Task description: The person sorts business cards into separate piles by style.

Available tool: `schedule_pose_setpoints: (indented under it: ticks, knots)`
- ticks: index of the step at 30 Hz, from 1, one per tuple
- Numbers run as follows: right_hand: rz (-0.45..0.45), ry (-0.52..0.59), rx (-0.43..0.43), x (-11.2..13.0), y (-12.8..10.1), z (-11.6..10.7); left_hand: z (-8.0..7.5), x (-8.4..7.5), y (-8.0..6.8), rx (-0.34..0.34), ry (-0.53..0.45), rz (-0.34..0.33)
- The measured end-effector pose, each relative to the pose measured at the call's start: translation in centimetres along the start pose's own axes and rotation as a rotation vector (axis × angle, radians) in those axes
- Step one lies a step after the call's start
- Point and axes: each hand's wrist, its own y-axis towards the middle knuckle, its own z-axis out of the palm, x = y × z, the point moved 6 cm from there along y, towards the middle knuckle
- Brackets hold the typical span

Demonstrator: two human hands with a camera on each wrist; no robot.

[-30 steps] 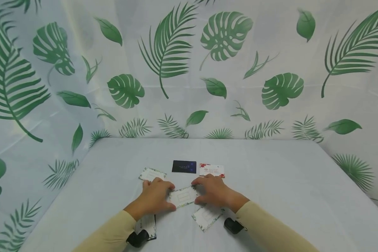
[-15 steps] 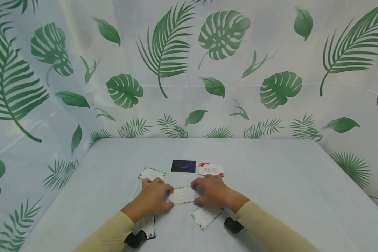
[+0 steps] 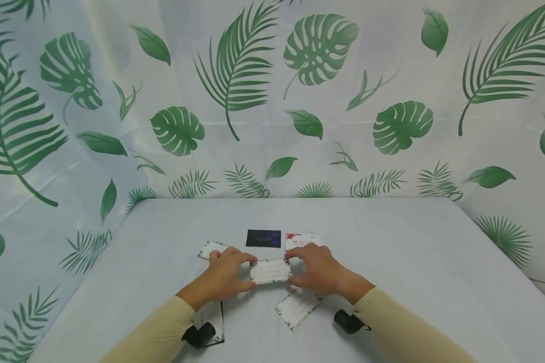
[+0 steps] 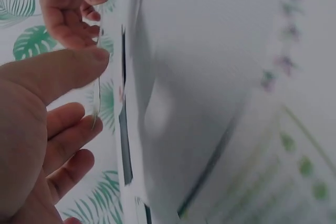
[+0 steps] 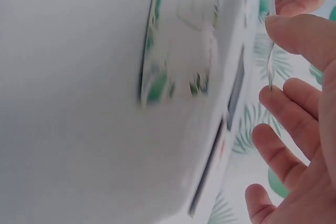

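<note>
Pinching hands: left hand (image 3: 227,277) and right hand (image 3: 321,270) each grip one short end of the leafy-bordered card (image 3: 271,273), thumb at its near edge and a finger at its far edge; the right hand's remaining fingers spread clear of it.
Leafy-bordered card, place: between the two hands, raised off the surface (image 3: 399,282); both wrist views catch it nearly edge-on.
Long axis: side to side, running from hand to hand, its right end a touch higher in the head view.
Nearer hand: neither, since both touch it; I judge that any shift calls for the two hands moving together, to keep the thin card from bowing.
Near right: a second leafy card (image 3: 295,311) lies askew on the surface, on the person's side of the right hand.
Near left: a white printed card (image 3: 215,320), partly hidden by the left sleeve (image 3: 161,327) and a black wrist camera (image 3: 200,335).
Far left: a third leafy card (image 3: 209,248), partly behind the left hand.
Far side: a dark blue card (image 3: 263,238), with a red-flowered card (image 3: 301,240) just beside it, partly covered by the right hand.
</note>
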Motion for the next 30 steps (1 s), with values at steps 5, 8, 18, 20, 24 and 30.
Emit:
schedule_pose_setpoints:
  ticks: [5,8,18,20,24,30]
  knots:
    - [0.044,-0.016,-0.050,-2.2,-1.6,-2.0,0.3,-2.1,2.3,-0.013,0.019,0.051]
    - [0.051,-0.031,-0.089,-3.5,-2.7,-3.3,0.6,-3.6,3.9,-0.004,0.027,0.072]
    - [0.105,-0.023,-0.158,-7.3,-5.3,-5.9,2.1,-7.2,8.1,0.080,0.052,0.159]
    - [0.118,-0.025,-0.159,-8.1,-5.7,-6.1,2.6,-7.7,8.8,0.100,0.055,0.162]
    - [0.146,-0.036,-0.170,-9.7,-6.2,-6.7,3.8,-8.6,10.4,0.105,0.061,0.155]
    - [0.189,-0.037,-0.158,-11.9,-6.7,-7.7,4.7,-10.3,12.6,0.082,0.073,0.150]
